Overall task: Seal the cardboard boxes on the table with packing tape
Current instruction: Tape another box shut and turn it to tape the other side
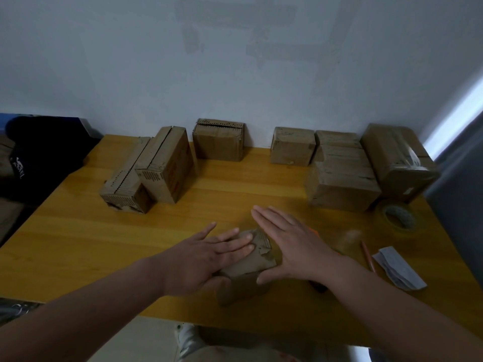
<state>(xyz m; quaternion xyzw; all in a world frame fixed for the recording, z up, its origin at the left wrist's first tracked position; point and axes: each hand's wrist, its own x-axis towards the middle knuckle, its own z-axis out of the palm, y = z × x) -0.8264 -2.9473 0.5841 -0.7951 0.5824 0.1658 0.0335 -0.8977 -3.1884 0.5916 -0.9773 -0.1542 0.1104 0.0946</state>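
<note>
Flap-closing step: left hand (209, 257) and right hand (287, 246), fingers straight and flat, press down the small box (251, 261) near the table's (78, 244) front edge, apparently still untaped; next, one hand must fetch the tape roll (398, 218) at right.

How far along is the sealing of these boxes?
Done: the far-right box shows glossy tape. In hand: the left hand and right hand press flat on the small box, no tape visible on it. Left: the tape roll lies untouched; the two left boxes show open seams.
</note>
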